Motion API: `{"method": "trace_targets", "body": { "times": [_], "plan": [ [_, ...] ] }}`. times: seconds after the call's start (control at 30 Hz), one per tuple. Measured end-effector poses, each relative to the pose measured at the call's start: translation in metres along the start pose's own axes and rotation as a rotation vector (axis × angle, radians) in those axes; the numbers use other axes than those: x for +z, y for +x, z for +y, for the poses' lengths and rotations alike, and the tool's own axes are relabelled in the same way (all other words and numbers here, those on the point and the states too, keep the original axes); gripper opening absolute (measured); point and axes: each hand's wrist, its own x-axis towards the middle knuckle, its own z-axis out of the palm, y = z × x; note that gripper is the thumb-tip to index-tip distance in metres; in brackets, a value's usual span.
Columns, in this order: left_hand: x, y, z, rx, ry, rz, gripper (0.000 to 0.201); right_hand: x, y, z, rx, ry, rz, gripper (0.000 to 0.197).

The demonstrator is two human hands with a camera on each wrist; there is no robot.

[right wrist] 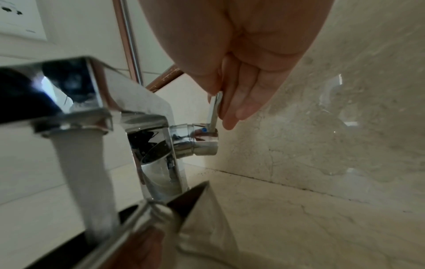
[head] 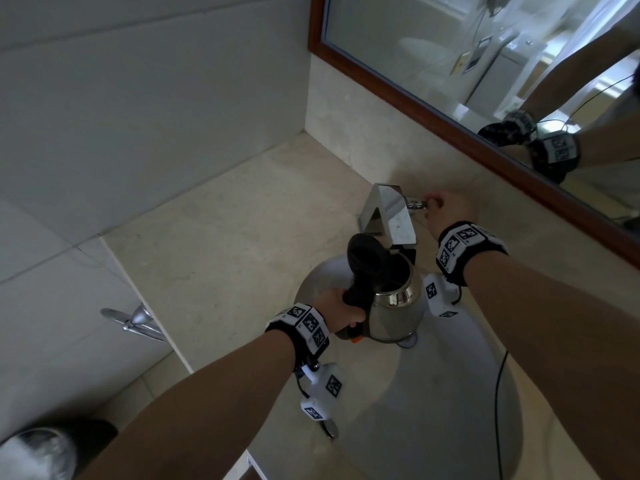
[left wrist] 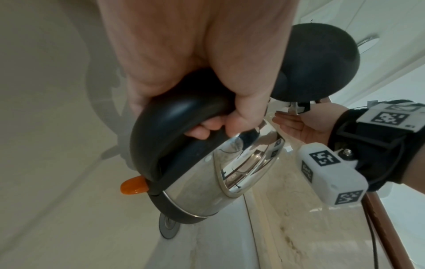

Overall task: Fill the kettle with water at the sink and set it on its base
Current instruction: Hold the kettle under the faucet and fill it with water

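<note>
A steel kettle (head: 398, 306) with a black handle and raised black lid (head: 363, 252) hangs over the sink basin (head: 450, 393), under the chrome tap (head: 391, 209). My left hand (head: 337, 306) grips the handle; in the left wrist view its fingers (left wrist: 214, 125) curl round it above the orange switch (left wrist: 134, 184). My right hand (head: 446, 209) is at the tap's side. In the right wrist view, thumb and fingers (right wrist: 230, 109) pinch the thin lever (right wrist: 214, 111). A white stream of water (right wrist: 85, 172) runs from the spout into the kettle's mouth (right wrist: 184, 205).
A wood-framed mirror (head: 450, 123) runs along the wall right behind the tap. Beige marble counter (head: 225, 254) stretches left of the basin. A chrome fitting (head: 133, 320) sticks out below the counter's left edge. A black cable (head: 498, 410) hangs over the basin's right side.
</note>
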Motion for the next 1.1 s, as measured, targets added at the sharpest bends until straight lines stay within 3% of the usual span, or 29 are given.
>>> {"method": "trace_targets", "body": {
  "times": [0.43, 0.83, 1.1],
  "plan": [
    [-0.005, 0.001, -0.001, 0.034, 0.034, -0.007, 0.016, -0.002, 0.008, 0.002, 0.148, 0.058, -0.039, 0.029],
    [-0.004, 0.003, 0.001, 0.002, 0.049, -0.022, 0.017, -0.013, -0.016, -0.006, 0.062, 0.037, 0.082, 0.037],
    [-0.002, 0.001, 0.001, 0.022, 0.032, 0.004, 0.022, -0.017, -0.031, -0.007, 0.057, 0.091, 0.077, 0.036]
  ]
}}
